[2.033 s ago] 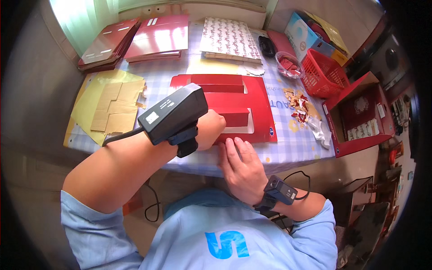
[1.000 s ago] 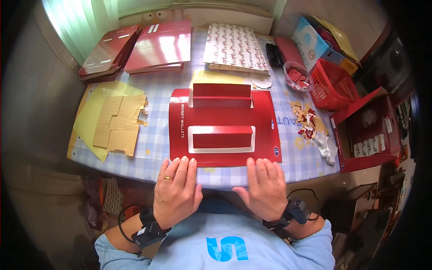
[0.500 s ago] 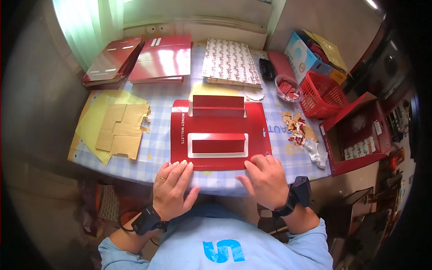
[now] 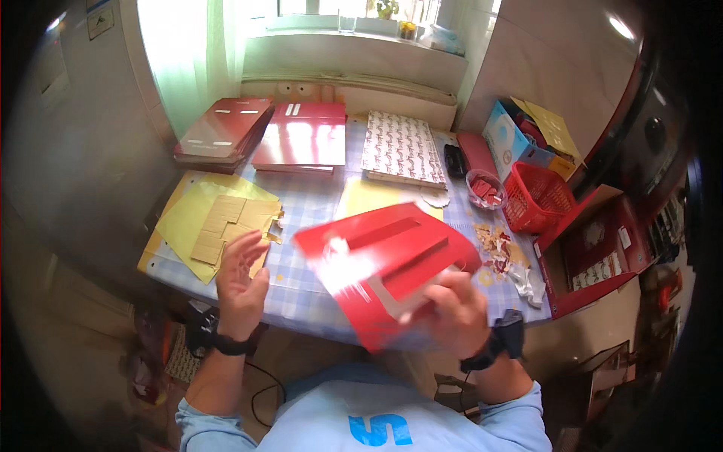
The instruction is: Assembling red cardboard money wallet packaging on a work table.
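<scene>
A red glossy cardboard sheet (image 4: 399,260) with two long folded flaps is tilted over the near middle of the table. My right hand (image 4: 458,316) grips its near right edge, fingers and thumb closed on it; motion blurs both a little. At the left, my left hand (image 4: 241,286) is raised, holding nothing, its fingers apart. Just beyond it are tan cardboard pieces (image 4: 226,226) with ragged right edges, lying on a yellow sheet (image 4: 177,222). My left fingers overlap the cardboard's near edge in view; whether they touch it I cannot tell.
Along the back stand two stacks of red cardboard (image 4: 222,128) (image 4: 305,143) and a stack of patterned white sheets (image 4: 403,147). To the right are a tub of red scraps (image 4: 486,188), a red basket (image 4: 538,200), paper scraps (image 4: 495,248), crumpled white paper (image 4: 527,285) and an open red box (image 4: 595,241).
The red sheet lay flat under both hands; now my right hand has lifted and tilted it. My left hand has let go and moved left. The view has tipped up toward the window.
</scene>
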A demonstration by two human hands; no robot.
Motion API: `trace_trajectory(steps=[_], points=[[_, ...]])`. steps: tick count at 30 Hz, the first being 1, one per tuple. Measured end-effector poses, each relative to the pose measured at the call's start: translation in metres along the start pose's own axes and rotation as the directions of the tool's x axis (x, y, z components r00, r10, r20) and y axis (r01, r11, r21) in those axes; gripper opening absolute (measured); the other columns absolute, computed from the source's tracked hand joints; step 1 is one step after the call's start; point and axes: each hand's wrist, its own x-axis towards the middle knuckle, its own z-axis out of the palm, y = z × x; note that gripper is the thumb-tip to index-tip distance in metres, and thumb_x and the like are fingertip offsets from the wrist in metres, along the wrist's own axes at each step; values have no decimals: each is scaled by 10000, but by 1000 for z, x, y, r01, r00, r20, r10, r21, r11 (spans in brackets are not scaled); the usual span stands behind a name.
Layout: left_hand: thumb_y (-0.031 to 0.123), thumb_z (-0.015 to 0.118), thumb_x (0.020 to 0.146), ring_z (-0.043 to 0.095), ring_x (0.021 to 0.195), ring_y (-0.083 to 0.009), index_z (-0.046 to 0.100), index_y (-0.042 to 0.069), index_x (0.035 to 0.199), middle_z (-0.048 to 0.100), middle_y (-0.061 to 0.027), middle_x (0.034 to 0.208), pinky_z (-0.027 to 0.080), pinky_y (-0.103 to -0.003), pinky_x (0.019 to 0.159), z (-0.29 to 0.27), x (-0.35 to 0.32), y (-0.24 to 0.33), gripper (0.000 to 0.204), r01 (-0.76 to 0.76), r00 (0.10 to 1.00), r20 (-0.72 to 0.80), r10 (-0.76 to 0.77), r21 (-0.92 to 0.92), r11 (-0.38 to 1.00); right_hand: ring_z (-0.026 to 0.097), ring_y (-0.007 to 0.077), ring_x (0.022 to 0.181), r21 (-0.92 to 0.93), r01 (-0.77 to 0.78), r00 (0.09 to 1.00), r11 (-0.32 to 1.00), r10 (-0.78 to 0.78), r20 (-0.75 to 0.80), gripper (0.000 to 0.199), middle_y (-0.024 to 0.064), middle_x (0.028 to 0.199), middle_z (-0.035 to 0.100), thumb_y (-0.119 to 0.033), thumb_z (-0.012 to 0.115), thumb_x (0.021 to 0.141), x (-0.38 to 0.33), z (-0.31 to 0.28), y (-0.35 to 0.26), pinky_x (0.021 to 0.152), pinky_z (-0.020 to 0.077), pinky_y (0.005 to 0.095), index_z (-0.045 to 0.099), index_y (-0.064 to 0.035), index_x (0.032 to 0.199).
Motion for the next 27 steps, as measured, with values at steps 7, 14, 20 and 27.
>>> trace_trajectory(steps=[7, 14, 20, 27], points=[[24, 762, 665, 369, 1336, -394, 433, 97, 1377, 342, -208, 1453, 345, -478, 1101, 30, 28, 22, 787, -628, 772, 454, 445, 434, 646, 677, 312, 940, 326, 64, 998, 943, -61, -17, 214, 229, 1274, 565, -173, 715, 801, -2, -31, 66, 767, 554, 376, 616, -36, 933], [97, 787, 708, 559, 1043, -230, 560, 148, 1040, 601, -57, 1134, 442, -406, 939, 39, 27, 43, 405, -763, 644, 353, 679, 353, 541, 679, 323, 991, 442, 117, 992, 889, -122, -18, 262, 248, 1317, 539, -168, 736, 806, 3, -21, 86, 822, 552, 394, 652, -34, 1014], [86, 715, 667, 584, 920, -192, 614, 89, 1026, 599, -43, 1042, 458, -359, 850, 42, 32, 57, 373, -817, 540, 678, 499, 280, 504, 659, 291, 1049, 454, 235, 966, 859, -257, -14, 480, 249, 1287, 564, -138, 713, 838, 2, -4, 110, 877, 534, 364, 552, -32, 1278], [63, 663, 718, 567, 904, -226, 636, 84, 1006, 571, -60, 969, 445, -358, 796, 68, 15, 29, 290, -789, 609, 590, 530, 520, 328, 632, 172, 957, 828, -499, 730, 256, 639, 243, 694, 155, 1340, 462, -51, 612, 891, -17, -1, 94, 840, 538, 317, 248, -38, 1481]])
